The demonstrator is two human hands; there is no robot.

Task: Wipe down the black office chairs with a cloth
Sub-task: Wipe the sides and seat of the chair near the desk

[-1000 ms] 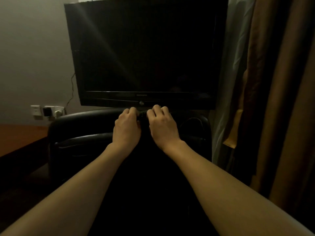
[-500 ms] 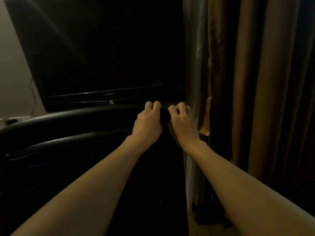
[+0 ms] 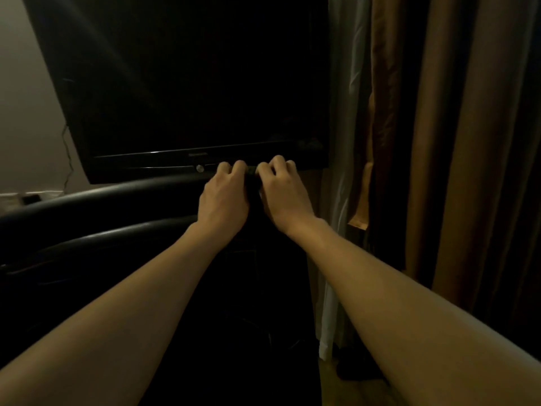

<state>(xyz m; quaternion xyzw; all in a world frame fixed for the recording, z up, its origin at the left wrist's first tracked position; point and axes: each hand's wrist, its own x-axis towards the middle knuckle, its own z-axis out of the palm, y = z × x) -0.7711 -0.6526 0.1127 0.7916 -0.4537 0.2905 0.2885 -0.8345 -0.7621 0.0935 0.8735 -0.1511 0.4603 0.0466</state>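
Observation:
A black office chair fills the dark lower left; the glossy top rim of its backrest (image 3: 117,191) curves across the view. My left hand (image 3: 224,200) and my right hand (image 3: 285,197) are side by side at the right end of that rim, fingers curled. Between them they grip a dark cloth (image 3: 252,178), which is hard to make out against the chair; only a small bunched part shows between the knuckles. Whether the cloth touches the rim is not visible.
A large black television (image 3: 190,83) hangs right behind the chair back, its lower edge just beyond my fingers. Brown curtains (image 3: 468,142) and a pale sheer curtain (image 3: 342,112) hang close on the right. A wall socket and cable (image 3: 66,159) are at far left.
Both hands, still gripping the cloth, have moved from the middle of the chair back's top toward its right end near the curtains. The view has swung to the right with them.

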